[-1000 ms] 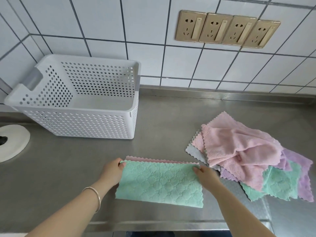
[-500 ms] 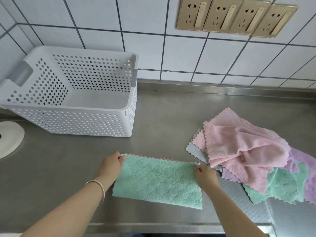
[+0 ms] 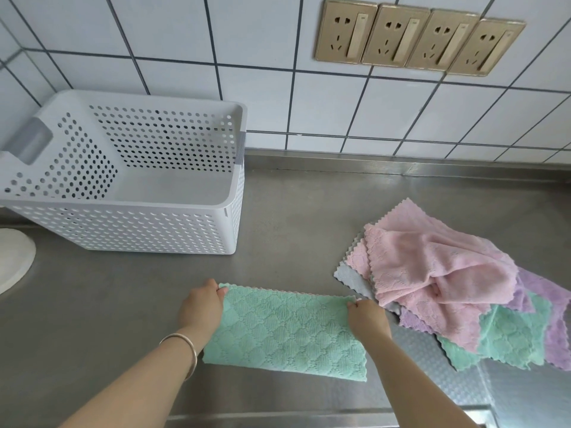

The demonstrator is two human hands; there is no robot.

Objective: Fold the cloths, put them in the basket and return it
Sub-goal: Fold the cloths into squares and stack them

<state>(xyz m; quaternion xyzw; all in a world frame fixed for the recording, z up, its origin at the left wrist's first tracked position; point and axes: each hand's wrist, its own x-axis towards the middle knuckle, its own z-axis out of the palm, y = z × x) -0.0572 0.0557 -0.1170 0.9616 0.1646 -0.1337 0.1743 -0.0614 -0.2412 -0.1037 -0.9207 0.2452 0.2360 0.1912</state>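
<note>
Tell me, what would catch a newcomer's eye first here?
Probably the green cloth lying folded on the steel counter, its far corners pinched by the left hand and right hand. Then the heap of pink, purple and green cloths to the right, and the white perforated basket at back left, empty.

We find no readable text, label, brand or number on the basket (image 3: 129, 223), the cloths, the tiled wall or the four wall sockets (image 3: 417, 38)
</note>
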